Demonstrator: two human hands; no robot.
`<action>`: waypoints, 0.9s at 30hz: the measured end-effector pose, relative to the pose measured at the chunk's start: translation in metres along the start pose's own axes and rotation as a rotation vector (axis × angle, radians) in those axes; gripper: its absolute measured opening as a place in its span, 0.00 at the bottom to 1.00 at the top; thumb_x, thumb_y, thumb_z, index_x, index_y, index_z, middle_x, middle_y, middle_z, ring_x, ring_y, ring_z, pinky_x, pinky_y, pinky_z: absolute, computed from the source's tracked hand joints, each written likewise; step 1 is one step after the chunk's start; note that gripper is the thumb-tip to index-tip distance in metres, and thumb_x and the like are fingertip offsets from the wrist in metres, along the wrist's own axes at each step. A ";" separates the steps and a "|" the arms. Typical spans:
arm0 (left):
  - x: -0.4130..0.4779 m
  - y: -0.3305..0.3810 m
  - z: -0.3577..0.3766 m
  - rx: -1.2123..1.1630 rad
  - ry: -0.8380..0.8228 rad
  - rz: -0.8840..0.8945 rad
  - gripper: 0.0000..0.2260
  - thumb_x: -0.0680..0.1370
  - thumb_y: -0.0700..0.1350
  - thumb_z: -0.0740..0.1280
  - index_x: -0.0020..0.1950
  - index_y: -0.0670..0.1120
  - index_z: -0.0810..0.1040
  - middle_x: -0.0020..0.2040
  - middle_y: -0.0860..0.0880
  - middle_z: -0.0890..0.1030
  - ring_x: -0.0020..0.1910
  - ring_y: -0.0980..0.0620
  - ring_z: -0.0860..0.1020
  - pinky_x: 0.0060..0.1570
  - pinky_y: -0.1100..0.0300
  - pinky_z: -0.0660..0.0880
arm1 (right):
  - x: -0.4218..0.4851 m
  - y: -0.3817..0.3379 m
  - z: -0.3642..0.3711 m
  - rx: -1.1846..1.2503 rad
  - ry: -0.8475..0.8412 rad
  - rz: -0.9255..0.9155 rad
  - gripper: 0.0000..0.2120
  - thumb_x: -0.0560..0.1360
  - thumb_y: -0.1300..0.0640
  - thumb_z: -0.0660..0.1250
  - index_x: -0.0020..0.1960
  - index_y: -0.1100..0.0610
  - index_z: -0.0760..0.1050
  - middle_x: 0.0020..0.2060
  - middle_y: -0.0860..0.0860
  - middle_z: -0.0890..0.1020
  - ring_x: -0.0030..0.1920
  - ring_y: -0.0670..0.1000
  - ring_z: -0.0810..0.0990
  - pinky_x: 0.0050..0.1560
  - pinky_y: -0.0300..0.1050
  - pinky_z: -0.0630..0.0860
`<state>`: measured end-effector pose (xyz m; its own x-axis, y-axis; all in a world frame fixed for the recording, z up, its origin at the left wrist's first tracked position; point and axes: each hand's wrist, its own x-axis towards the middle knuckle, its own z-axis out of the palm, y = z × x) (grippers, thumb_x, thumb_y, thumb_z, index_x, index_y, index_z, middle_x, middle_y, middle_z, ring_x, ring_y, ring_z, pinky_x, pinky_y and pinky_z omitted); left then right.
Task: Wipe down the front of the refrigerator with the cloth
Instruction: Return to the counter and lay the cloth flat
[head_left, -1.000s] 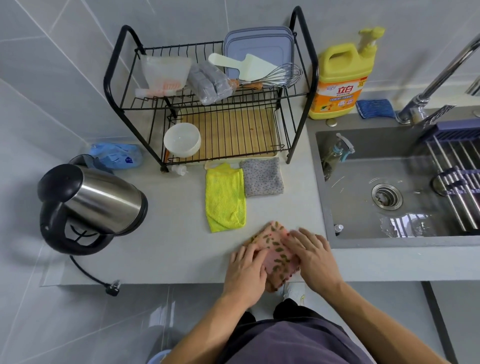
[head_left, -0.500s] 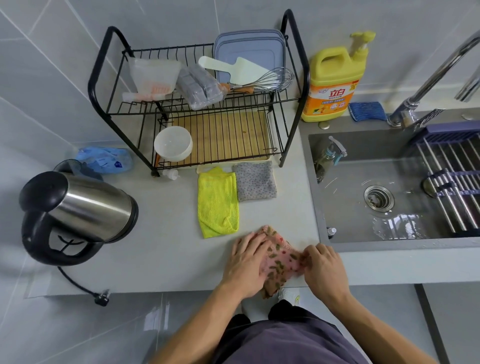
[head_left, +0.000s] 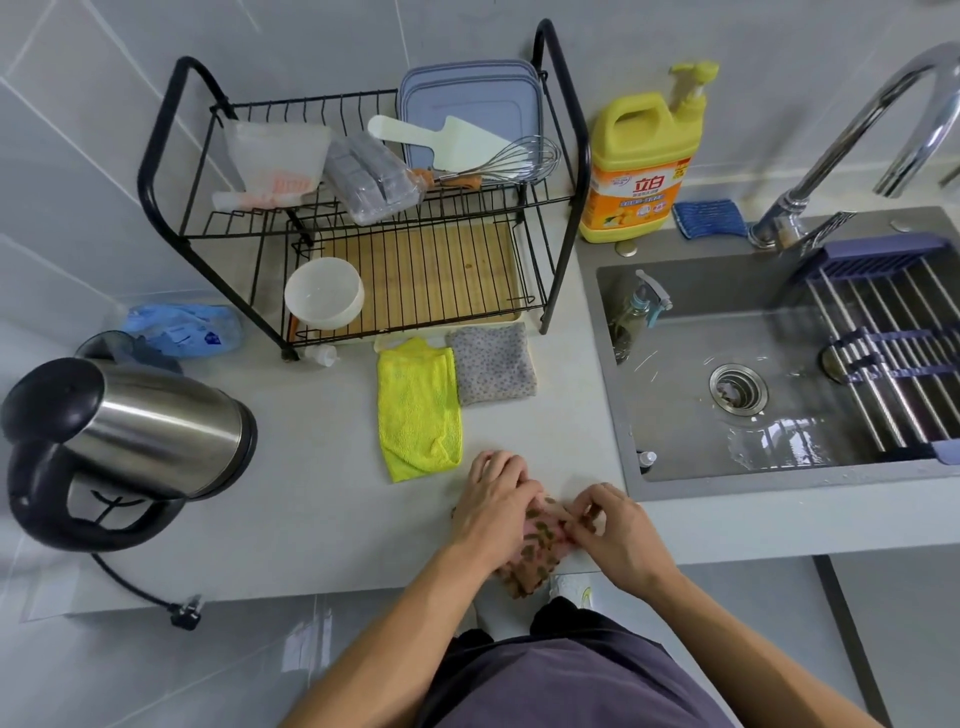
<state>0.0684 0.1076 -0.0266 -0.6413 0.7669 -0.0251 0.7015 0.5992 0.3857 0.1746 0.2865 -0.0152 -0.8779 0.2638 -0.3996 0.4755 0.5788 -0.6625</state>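
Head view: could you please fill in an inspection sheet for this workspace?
Surface: grey counter, dry where visible.
Job's things: patterned cloth at the counter's front edge; refrigerator not seen.
Clutter: yellow cloth, grey cloth, kettle, dish rack, detergent bottle.
Grippers: left hand presses the cloth; right hand pinches its edge.
Cables: kettle cord, unplugged.
Surroundings: sink, wet.

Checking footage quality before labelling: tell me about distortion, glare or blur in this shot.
Head view: wide-angle bending curves the faucet and leans the kettle; glare streaks the kettle and the wet sink floor; even, soft lighting; hands and patterned cloth slightly soft.
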 end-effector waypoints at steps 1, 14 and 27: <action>-0.002 -0.001 -0.002 -0.014 0.026 -0.002 0.12 0.69 0.36 0.72 0.47 0.51 0.83 0.49 0.51 0.76 0.55 0.48 0.70 0.63 0.48 0.67 | 0.000 -0.002 -0.001 0.021 -0.014 -0.009 0.09 0.76 0.60 0.74 0.45 0.49 0.76 0.42 0.44 0.80 0.43 0.46 0.79 0.46 0.44 0.76; -0.027 -0.011 -0.060 -0.396 -0.093 -0.280 0.07 0.82 0.48 0.70 0.59 0.49 0.83 0.53 0.56 0.81 0.52 0.58 0.76 0.56 0.60 0.74 | 0.001 -0.011 -0.031 0.398 -0.192 0.036 0.05 0.74 0.54 0.70 0.39 0.49 0.79 0.46 0.41 0.86 0.48 0.41 0.83 0.54 0.42 0.76; -0.013 -0.030 -0.038 -0.596 0.159 -0.591 0.13 0.82 0.44 0.70 0.67 0.50 0.80 0.62 0.55 0.78 0.60 0.56 0.77 0.60 0.64 0.72 | 0.025 -0.027 0.002 0.667 0.136 0.189 0.16 0.85 0.54 0.65 0.71 0.53 0.72 0.48 0.46 0.83 0.41 0.46 0.82 0.37 0.40 0.76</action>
<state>0.0440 0.0704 -0.0026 -0.9176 0.2983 -0.2627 -0.0145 0.6355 0.7720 0.1403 0.2761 -0.0086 -0.7555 0.4324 -0.4922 0.5155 -0.0714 -0.8539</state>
